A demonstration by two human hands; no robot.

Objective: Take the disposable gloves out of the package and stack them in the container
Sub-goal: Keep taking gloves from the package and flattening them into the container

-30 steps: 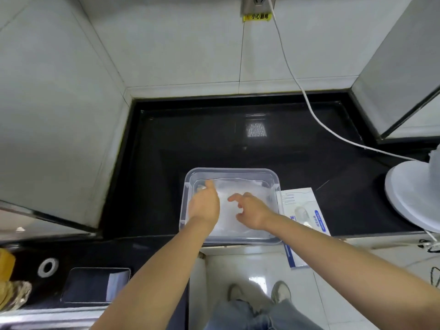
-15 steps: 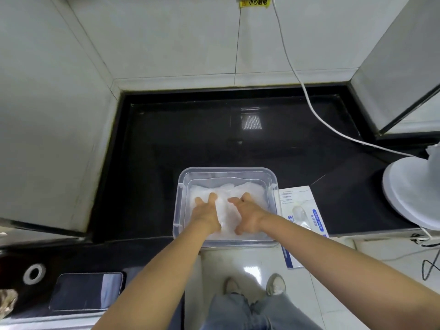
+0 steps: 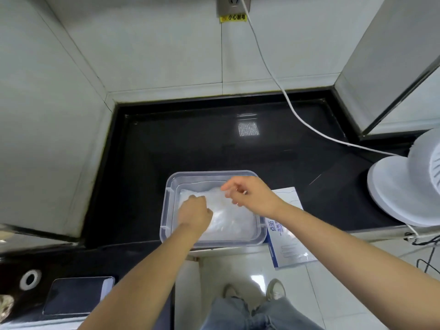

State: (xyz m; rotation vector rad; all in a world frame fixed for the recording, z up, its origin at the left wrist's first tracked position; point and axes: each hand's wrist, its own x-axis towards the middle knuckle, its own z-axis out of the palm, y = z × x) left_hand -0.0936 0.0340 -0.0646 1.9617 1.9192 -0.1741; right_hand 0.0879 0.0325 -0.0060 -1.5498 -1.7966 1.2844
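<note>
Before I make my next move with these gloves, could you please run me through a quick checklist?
1. Container rests on the counter, near its front edge: ok.
2. Gloves lie inside the container: ok.
3. Right-hand grip pinches a glove's thin edge: ok.
4. Left-hand grip pins the pile: cannot tell; its fingers are curled on the gloves, but a hold is not visible.
5. Package lies fully on the counter: not ok; it overhangs the front edge.
6. Cable is clear of the container: ok.
</note>
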